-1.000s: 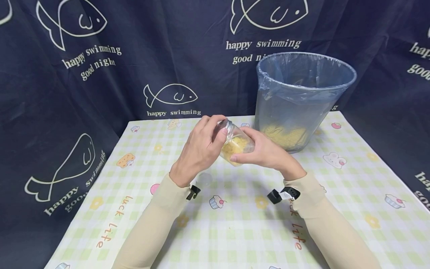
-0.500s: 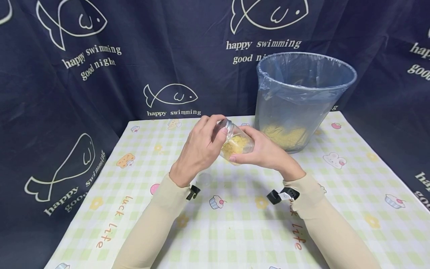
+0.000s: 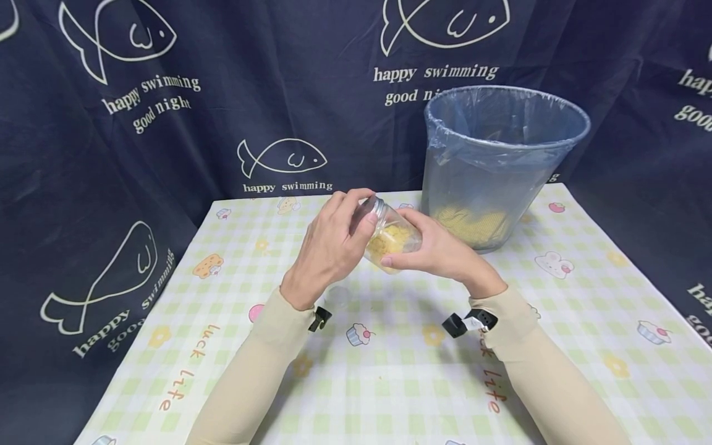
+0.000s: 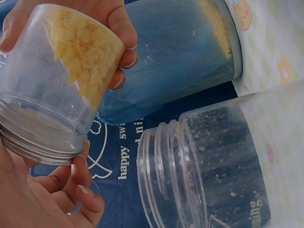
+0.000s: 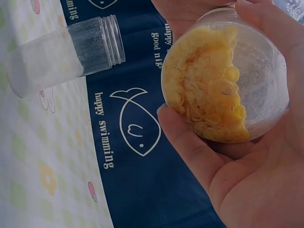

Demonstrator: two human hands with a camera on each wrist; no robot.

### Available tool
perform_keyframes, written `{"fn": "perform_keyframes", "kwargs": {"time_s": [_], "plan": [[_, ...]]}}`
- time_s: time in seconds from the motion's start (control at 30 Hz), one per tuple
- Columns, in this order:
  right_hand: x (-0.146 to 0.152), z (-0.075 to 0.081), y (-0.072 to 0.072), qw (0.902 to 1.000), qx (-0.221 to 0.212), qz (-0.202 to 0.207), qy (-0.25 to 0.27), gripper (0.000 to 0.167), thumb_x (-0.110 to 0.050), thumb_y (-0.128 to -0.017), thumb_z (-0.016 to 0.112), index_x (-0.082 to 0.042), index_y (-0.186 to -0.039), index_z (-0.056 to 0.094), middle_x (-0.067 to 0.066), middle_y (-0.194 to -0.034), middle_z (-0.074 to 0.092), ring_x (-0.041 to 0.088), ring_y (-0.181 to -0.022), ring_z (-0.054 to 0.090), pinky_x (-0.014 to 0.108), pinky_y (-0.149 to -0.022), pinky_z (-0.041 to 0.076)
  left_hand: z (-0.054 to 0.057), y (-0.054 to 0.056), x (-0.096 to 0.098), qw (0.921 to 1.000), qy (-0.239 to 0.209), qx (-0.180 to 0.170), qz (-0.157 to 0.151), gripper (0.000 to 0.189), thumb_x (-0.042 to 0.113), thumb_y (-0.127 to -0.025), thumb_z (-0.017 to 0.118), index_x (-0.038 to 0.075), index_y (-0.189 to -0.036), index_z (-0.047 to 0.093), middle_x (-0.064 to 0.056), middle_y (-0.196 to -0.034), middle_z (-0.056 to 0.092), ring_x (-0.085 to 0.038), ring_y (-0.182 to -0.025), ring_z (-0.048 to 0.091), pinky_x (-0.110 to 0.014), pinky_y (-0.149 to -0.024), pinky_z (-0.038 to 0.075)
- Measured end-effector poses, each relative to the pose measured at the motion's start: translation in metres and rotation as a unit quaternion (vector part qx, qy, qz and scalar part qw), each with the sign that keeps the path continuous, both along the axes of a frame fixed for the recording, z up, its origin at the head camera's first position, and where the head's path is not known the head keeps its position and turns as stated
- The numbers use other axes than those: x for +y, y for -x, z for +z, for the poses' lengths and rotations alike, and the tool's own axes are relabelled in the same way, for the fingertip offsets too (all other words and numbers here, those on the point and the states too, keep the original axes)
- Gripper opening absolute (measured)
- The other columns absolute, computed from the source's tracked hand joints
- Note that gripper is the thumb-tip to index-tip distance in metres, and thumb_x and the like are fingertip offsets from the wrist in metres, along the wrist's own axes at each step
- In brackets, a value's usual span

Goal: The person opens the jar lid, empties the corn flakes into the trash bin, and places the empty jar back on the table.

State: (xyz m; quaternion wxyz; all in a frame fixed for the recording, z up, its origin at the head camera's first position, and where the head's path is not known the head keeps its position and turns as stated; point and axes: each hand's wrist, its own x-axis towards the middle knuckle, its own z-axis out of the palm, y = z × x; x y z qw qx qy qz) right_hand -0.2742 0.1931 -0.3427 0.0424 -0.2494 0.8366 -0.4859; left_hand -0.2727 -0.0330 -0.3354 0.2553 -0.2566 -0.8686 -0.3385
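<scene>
Above the table both hands hold a clear plastic jar [image 3: 392, 238], tilted, with its silver lid toward the left. Yellow flakes [image 4: 83, 52] fill part of it and lie slanted against one side. My left hand [image 3: 334, 238] grips the ribbed metal lid [image 4: 42, 149] between thumb and fingers. The jar's body is held in my right hand [image 3: 439, 247], thumb on the near side. A second clear jar [image 5: 66, 54], without a lid and with a threaded neck, stands on the table; the left forearm and hand mostly hide it in the head view.
A mesh-sided bin [image 3: 489, 179] with a bluish plastic liner stands at the back right of the table, something yellow showing low through its wall. The checked tablecloth [image 3: 400, 383] covers the table. A dark blue fish-print curtain [image 3: 356, 111] hangs behind.
</scene>
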Motion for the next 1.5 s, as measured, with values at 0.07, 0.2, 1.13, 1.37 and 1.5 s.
{"fn": "perform_keyframes", "kwargs": {"time_s": [0.07,0.2,1.13,1.37,1.5], "plan": [[0.001,0.0,0.0005,1.0,-0.003,0.004,-0.001,0.067,-0.034,-0.079,0.088,-0.02,-0.136,0.057,0.005,-0.112,0.069,0.024,-0.097,0.066,0.04,-0.086,0.055,0.0002,0.0,0.0,1.0,0.001,0.0,-0.001,0.053,0.053,-0.1,0.035,0.023,-0.134,0.063,0.005,-0.098,0.056,-0.01,-0.082,0.051,-0.032,-0.068,0.047],[0.0026,0.0001,0.0009,0.9998,-0.017,0.013,0.001,0.066,-0.035,-0.081,0.087,-0.021,-0.138,0.056,0.003,-0.115,0.07,0.023,-0.101,0.066,0.042,-0.091,0.053,0.0005,-0.0003,0.0001,1.0,0.001,-0.002,-0.003,0.053,0.053,-0.1,0.034,0.023,-0.133,0.063,0.005,-0.1,0.057,-0.01,-0.084,0.052,-0.032,-0.069,0.048],[0.0045,-0.0021,0.0036,0.9993,-0.025,0.027,0.008,0.064,-0.031,-0.083,0.086,-0.017,-0.138,0.056,0.006,-0.114,0.069,0.025,-0.101,0.065,0.04,-0.09,0.053,0.0027,-0.0012,-0.0028,1.0,-0.009,0.0,-0.002,0.048,0.049,-0.101,0.038,0.023,-0.132,0.063,0.004,-0.095,0.054,-0.012,-0.082,0.05,-0.033,-0.068,0.047],[0.0067,-0.0007,0.0032,0.9984,-0.041,0.028,0.026,0.065,-0.028,-0.084,0.086,-0.016,-0.14,0.054,0.009,-0.116,0.068,0.026,-0.099,0.066,0.036,-0.085,0.055,0.0037,-0.0005,-0.004,0.9999,-0.01,0.004,-0.003,0.05,0.051,-0.101,0.037,0.021,-0.133,0.063,0.003,-0.094,0.053,-0.011,-0.081,0.05,-0.033,-0.068,0.047],[0.01,-0.0005,0.0044,0.9982,-0.046,0.021,0.031,0.066,-0.029,-0.085,0.084,-0.018,-0.142,0.054,0.008,-0.12,0.067,0.026,-0.101,0.064,0.036,-0.088,0.054,0.0041,-0.0004,-0.0047,0.9999,-0.012,0.007,-0.002,0.051,0.051,-0.101,0.037,0.021,-0.132,0.063,0.002,-0.095,0.054,-0.011,-0.081,0.051,-0.033,-0.069,0.047]]}}
